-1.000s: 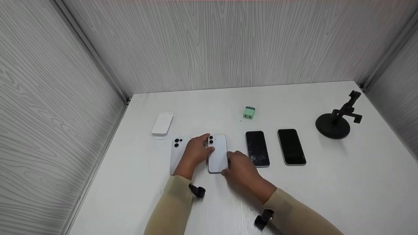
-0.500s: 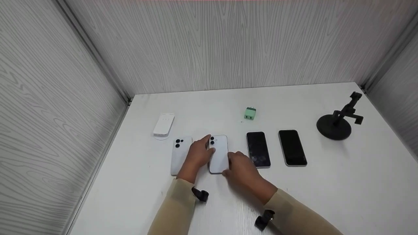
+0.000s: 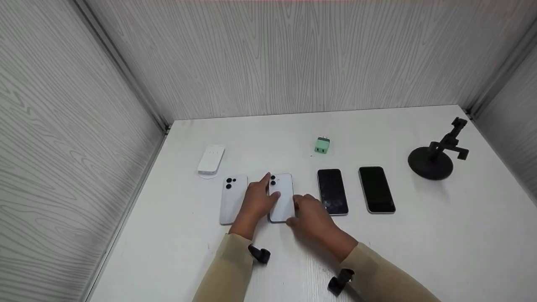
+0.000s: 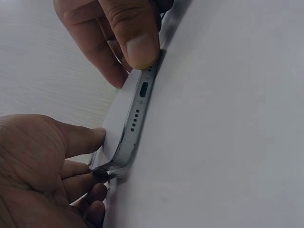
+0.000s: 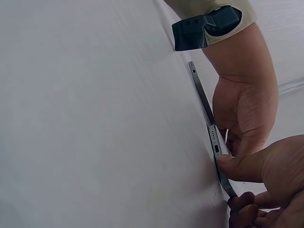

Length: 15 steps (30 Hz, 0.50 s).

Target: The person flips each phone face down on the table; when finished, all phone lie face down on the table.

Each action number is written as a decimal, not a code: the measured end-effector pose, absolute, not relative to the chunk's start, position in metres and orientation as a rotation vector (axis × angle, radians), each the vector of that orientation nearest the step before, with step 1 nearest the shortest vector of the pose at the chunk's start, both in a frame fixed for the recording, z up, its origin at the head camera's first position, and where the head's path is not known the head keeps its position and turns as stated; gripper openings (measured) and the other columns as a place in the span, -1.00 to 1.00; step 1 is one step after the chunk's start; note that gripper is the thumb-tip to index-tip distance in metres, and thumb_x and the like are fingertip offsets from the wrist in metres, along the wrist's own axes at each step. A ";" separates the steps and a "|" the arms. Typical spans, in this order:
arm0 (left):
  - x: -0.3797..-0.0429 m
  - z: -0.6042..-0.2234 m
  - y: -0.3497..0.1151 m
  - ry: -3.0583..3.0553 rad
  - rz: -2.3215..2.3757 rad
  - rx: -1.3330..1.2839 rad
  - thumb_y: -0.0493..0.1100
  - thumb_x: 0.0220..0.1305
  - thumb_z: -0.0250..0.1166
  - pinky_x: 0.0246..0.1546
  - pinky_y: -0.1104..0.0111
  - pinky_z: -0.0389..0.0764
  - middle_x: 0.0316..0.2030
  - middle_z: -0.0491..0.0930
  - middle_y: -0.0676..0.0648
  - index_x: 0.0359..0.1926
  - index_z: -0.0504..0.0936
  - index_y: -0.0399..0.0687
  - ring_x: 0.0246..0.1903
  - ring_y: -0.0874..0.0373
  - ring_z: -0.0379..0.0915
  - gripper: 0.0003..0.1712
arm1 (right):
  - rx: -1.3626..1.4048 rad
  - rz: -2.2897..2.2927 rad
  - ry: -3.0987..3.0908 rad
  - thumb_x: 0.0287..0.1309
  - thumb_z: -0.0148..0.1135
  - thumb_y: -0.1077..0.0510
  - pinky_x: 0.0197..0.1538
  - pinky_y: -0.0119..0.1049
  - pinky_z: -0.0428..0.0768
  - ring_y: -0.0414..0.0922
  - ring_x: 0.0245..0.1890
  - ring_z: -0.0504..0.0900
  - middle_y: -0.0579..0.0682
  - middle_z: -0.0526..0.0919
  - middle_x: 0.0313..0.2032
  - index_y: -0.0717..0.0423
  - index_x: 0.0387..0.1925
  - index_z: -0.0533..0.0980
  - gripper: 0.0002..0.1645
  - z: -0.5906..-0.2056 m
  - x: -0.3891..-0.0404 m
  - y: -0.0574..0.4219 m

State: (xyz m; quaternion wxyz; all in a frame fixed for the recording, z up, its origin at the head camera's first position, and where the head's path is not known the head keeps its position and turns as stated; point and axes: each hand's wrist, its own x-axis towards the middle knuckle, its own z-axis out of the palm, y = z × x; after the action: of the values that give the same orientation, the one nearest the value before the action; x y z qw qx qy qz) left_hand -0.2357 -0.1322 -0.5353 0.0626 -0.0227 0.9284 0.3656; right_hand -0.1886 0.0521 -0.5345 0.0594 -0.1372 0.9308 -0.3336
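A white smartphone (image 3: pixel 282 205) lies camera side up on the table, its bottom edge with the charging port (image 4: pixel 143 89) facing me. My left hand (image 3: pixel 254 203) holds its left side, thumb on the white back and fingers along the edge. At its lower right corner my right hand (image 3: pixel 312 216) grips it, thumb on the bottom edge beside the port. The right fingers are partly hidden behind the phone in the right wrist view. Just left of my left hand lies a second white smartphone (image 3: pixel 230 203), back up and partly covered by that hand.
Two dark-screened smartphones, a nearer one (image 3: pixel 332 191) and a farther-right one (image 3: pixel 376 191), lie face up to the right. A white power bank (image 3: pixel 211 159) sits back left. Behind are a green charger plug (image 3: pixel 322 145) and a black stand (image 3: pixel 430 163). Grey panels (image 3: pixel 268 58) border the table.
My left wrist has shifted slightly right, and the left thumb reaches a little farther over the phone's back. The right hand keeps its hold; the phone stays in place.
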 end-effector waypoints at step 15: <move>-0.233 -0.537 -0.133 2.813 1.126 -0.061 -0.04 0.53 0.39 0.63 -0.02 0.32 0.51 0.45 -0.38 0.70 0.26 -0.09 0.58 -0.26 0.31 -0.14 | -0.386 -1.098 2.793 0.12 0.63 0.19 0.05 -0.03 0.68 -0.05 -0.13 0.62 0.03 0.70 -0.16 0.21 0.11 0.65 -0.47 -0.539 -0.190 0.054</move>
State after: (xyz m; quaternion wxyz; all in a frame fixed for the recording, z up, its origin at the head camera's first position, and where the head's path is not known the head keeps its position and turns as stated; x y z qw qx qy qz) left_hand -0.2326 -0.1328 -0.5370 0.0554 -0.0202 0.9267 0.3711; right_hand -0.1899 0.0541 -0.5390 0.0579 -0.1275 0.9215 -0.3622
